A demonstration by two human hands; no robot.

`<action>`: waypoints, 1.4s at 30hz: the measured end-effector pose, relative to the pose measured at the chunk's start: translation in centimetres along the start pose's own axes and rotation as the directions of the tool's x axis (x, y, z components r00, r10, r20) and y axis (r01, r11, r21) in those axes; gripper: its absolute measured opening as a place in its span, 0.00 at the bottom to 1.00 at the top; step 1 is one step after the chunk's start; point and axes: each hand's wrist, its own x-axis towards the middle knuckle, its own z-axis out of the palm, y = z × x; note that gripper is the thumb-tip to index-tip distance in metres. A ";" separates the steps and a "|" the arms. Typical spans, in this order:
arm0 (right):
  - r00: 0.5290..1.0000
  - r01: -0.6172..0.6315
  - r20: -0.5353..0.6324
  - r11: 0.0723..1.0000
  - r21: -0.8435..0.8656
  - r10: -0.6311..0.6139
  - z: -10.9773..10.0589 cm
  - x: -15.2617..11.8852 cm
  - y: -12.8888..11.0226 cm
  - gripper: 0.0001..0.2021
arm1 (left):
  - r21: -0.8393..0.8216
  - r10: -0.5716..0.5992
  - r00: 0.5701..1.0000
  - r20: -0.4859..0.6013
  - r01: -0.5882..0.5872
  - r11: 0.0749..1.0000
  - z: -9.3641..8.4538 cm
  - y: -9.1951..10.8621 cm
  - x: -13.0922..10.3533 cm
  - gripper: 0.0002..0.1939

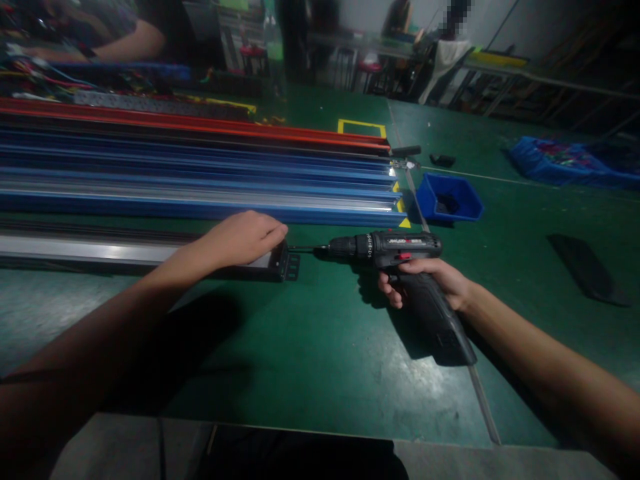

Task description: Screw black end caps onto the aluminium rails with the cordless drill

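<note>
My right hand [443,277] is wrapped round the grip of a black cordless drill [407,245], which lies level and points left. Its long thin bit [306,249] reaches the end of a black metal profile [115,252] with a silver strip along its top. At that end sits a small black slotted bracket [293,267]. Pressing on the profile close to its end, my left hand [245,237] has its thumb along the top edge. The left fingers curl over the far side, where their tips are hidden.
Beyond the profile lie several long blue profiles [200,193] and an orange one [250,127] on the green table [320,360]. A blue bin [450,193] with dark pieces stands right of them. A black flat object [585,267] lies far right. Another person's arm [135,40] shows at upper left.
</note>
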 end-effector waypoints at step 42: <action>1.000 0.012 0.010 1.000 -0.026 -0.012 -0.1 0.0 0.0 0.15 | 0.000 -0.007 1.000 -0.003 0.007 1.000 0.0 0.0 0.0 0.27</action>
